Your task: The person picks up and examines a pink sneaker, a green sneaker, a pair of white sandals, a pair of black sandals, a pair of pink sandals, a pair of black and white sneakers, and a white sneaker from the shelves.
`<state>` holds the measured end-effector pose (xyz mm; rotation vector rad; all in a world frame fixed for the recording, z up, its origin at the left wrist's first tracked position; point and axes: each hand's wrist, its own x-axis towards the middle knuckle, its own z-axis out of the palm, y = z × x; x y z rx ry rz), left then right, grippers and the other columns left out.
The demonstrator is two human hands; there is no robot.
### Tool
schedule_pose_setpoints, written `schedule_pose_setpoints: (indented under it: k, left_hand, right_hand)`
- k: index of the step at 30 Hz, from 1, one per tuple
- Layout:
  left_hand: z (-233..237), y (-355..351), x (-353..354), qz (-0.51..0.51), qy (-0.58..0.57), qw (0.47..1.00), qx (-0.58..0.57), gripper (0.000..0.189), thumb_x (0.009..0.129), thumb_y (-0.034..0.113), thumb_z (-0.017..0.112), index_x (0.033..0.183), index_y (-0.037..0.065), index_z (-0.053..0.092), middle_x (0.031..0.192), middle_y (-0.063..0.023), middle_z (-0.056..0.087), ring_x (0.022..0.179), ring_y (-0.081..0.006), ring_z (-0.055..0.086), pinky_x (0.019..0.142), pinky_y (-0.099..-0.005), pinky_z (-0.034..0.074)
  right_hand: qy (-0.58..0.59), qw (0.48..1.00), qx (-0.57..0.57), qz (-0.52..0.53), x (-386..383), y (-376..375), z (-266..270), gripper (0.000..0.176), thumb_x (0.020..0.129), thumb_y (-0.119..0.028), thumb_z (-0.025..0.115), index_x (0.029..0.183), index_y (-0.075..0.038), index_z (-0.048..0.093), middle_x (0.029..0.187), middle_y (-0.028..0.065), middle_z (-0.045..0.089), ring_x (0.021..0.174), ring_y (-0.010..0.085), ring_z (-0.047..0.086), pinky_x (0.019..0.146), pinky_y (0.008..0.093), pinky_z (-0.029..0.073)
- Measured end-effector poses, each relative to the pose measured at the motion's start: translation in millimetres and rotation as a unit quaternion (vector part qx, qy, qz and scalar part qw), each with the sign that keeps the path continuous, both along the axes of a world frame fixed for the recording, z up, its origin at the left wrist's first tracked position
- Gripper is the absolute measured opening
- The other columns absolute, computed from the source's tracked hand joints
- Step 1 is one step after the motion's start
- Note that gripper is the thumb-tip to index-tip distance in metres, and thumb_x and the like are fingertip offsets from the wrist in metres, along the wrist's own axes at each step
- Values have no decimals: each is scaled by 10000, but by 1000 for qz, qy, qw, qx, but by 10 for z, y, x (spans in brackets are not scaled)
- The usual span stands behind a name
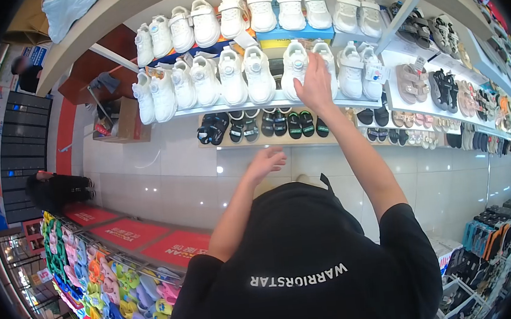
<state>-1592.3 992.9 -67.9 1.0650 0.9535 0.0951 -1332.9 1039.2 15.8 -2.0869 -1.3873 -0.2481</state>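
Note:
My right hand (316, 86) reaches up to the lower row of white sneakers on the shelf. Its fingers are stretched out, with the thumb apart, over the gap between a white sneaker with a round dial (293, 65) and the white sneaker beside it (326, 56), which it partly covers. It appears to touch them, though the exact contact is hidden. My left hand (266, 163) hangs in the air below the shelf, in front of the dark sandals (274, 122). Its fingers are loosely bent and apart, with nothing in them.
An upper row of white sneakers (232, 14) stands behind, partly on shoe boxes (296, 37). More sandals (413, 83) fill shelves at right. Colourful clogs (127, 289) hang on a rack at lower left. A cardboard box (132, 120) and a person in dark clothes (60, 190) are at left.

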Motion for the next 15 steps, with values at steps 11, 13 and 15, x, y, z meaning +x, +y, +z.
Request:
schedule_pose_setpoints:
  k: [11,13,15]
  left_hand:
    - [366,799,-820,-13,-52,998,20,488,984,253,583,1376,-18,478,1238,-173,629,1097,-232,641,906,-348,526]
    - [392,905,-1071,3,-65,998,22,493,980,255,588,1374,-22,480,1228,-168,635,1088,-233,642,894,-350,525]
    - [429,994,-1258,8,-77,997,22,499,976,257,594,1372,-25,482,1219,-163,641,1079,-233,642,882,-352,524]
  right_hand:
    - [138,914,-289,250,-317,1437,143,792,678,-321,813,1327,8,500,1230,246,622,1161,379,590,995,424,470]
    - [88,923,-261,268,-299,1450,164,724,665,-309,805,1279,-21,551,1116,245,668,1060,380,642,928,432,507]
    - [84,931,-240,263,-334,1420,185,705,662,-323,817,1246,-10,576,1102,238,674,1035,376,651,913,427,511]
